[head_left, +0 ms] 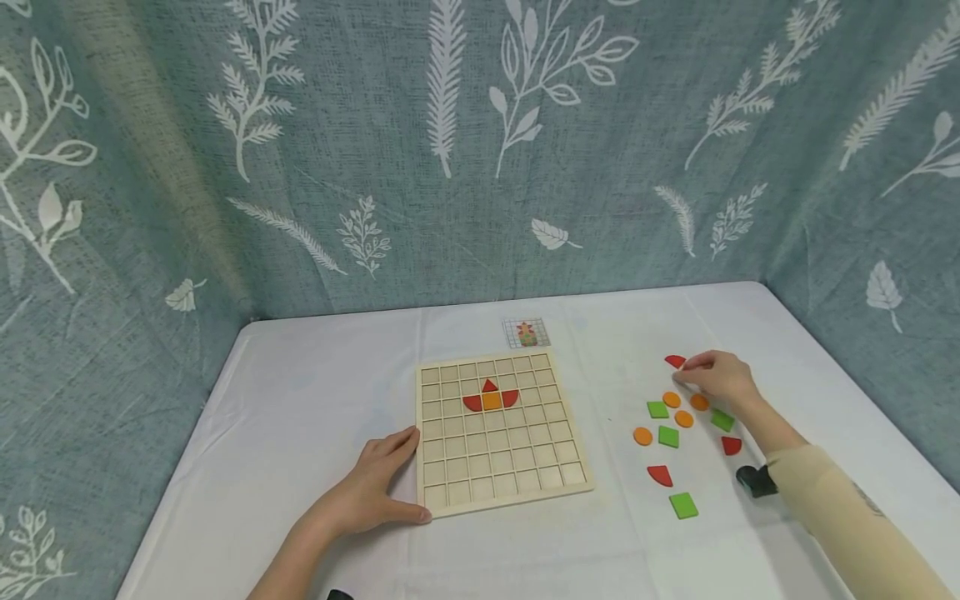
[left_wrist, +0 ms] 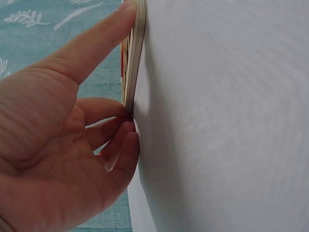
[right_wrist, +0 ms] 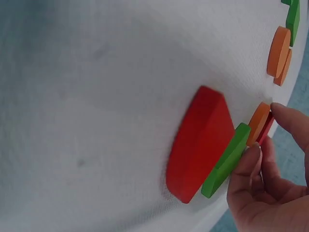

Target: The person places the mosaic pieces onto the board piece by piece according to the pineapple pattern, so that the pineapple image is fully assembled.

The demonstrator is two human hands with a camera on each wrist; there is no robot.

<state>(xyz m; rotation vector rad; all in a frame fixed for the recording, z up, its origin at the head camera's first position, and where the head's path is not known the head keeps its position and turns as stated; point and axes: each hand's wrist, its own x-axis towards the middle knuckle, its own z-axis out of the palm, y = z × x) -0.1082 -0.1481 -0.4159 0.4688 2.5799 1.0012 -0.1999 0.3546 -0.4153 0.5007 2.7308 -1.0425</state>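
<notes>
A square wooden grid board lies on the table. On it, a red triangle stands above an orange square that has a red quarter-circle piece on its left and another on its right. My left hand rests at the board's left side, thumb by the near corner and fingers against the edge. My right hand pinches a red quarter-circle piece at the far end of the loose pieces; in the right wrist view, the red piece shows between thumb and index finger.
Loose orange discs, green squares and red quarter-circle pieces lie scattered right of the board. A small pattern card lies behind the board. A patterned curtain surrounds the white-covered table.
</notes>
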